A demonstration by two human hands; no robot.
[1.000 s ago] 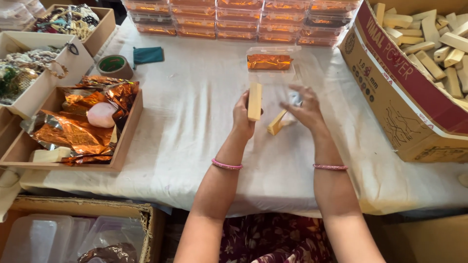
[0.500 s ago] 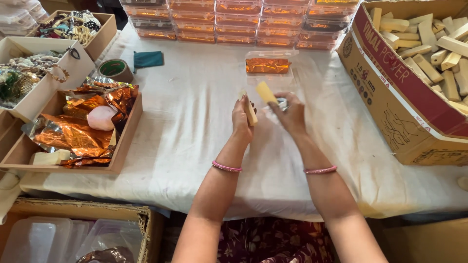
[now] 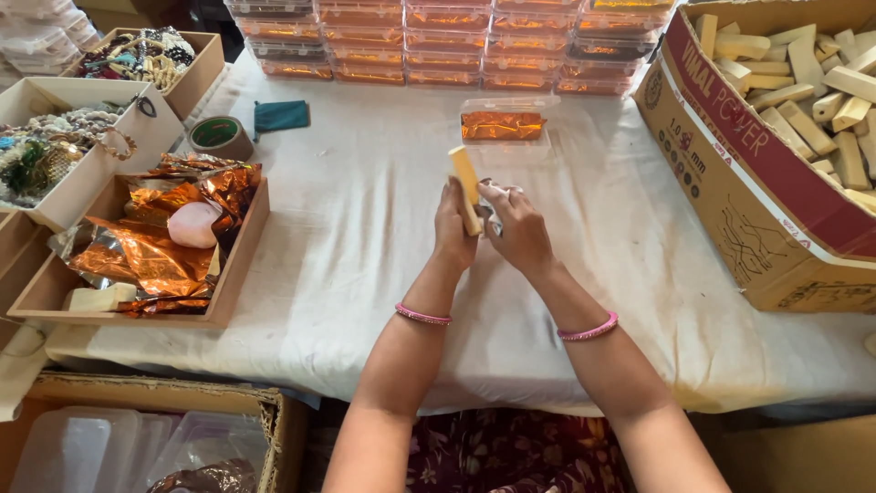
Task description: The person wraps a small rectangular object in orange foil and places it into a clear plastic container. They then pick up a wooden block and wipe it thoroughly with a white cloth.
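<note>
My left hand [image 3: 453, 230] and my right hand [image 3: 516, 228] are pressed together over the white-clothed table [image 3: 365, 237], both gripping pale wooden sticks [image 3: 465, 183] that stand upright between them. How many sticks are in the grip is hard to tell. Just beyond the hands lies an open clear plastic box [image 3: 504, 126] lined with orange foil.
A large cardboard carton [image 3: 730, 192] full of wooden sticks [image 3: 803, 64] stands at the right. Stacks of filled clear boxes [image 3: 438, 41] line the far edge. At the left are a wooden tray of orange foil [image 3: 155, 246], a tape roll [image 3: 219, 137] and boxes of ornaments [image 3: 55, 155].
My hands held one stick each, apart from one another; they have come together and lifted slightly, and the sticks now stand upright, pressed side by side.
</note>
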